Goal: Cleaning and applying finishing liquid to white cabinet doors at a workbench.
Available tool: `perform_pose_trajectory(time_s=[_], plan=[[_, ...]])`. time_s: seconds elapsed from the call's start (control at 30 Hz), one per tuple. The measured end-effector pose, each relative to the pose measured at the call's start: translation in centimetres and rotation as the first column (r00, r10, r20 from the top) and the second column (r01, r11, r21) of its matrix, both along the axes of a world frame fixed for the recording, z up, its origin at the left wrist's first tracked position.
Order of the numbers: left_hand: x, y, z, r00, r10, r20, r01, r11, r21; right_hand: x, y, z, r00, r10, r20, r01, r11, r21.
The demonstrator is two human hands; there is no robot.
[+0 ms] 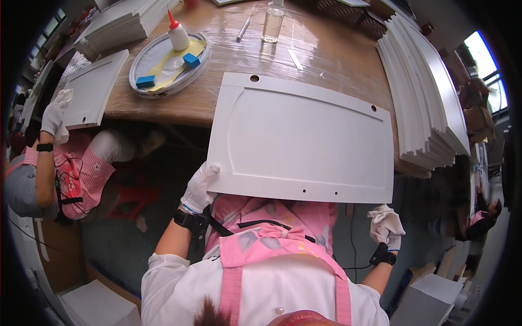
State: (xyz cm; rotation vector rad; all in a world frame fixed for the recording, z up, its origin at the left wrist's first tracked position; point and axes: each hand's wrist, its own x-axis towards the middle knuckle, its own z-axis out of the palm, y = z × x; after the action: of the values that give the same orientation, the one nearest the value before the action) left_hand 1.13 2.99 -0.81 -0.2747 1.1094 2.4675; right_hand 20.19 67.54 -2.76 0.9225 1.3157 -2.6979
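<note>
A white cabinet door panel (pixel 304 136) with a recessed middle lies across the table's near edge and over my lap. It has two large round holes along its far edge and two small ones along the near edge. My left hand (pixel 199 189), in a white glove, grips the panel's near left corner, fingers underneath mostly hidden. Just off the near right corner, my right hand (pixel 392 242), also gloved, is closed on a crumpled white cloth (pixel 384 221). That cloth hides most of the fingers.
On the plastic-covered table (pixel 337 60) are a round lid (pixel 142 93) carrying a red-tipped glue bottle (pixel 178 38) and blue blocks (pixel 145 81), a clear bottle (pixel 273 23), a pen (pixel 243 30) and a white strip (pixel 295 58). Stacked panels (pixel 416 92) stand right. A co-worker (pixel 70 168) handles another panel (pixel 95 89) at left.
</note>
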Motion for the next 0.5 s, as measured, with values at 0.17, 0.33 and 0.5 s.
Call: perform_pose_trajectory(time_s=[0.17,0.33,0.5], plan=[[-1.4,0.4,-0.5,0.996,-0.028,0.081,0.024,0.999,0.045,-6.2,-7.4,14.1,0.958,0.166,-0.233,-0.112,0.967,0.227],[-1.1,0.8,1.0,0.949,0.056,0.31,-0.117,0.977,0.181,-24.0,-10.3,10.3,0.988,0.152,0.018,-0.128,0.759,0.639],[-1.1,1.0,0.1,0.937,0.127,0.326,-0.221,0.938,0.267,-35.8,-28.2,5.7,0.902,0.431,0.028,0.142,-0.356,0.924]])
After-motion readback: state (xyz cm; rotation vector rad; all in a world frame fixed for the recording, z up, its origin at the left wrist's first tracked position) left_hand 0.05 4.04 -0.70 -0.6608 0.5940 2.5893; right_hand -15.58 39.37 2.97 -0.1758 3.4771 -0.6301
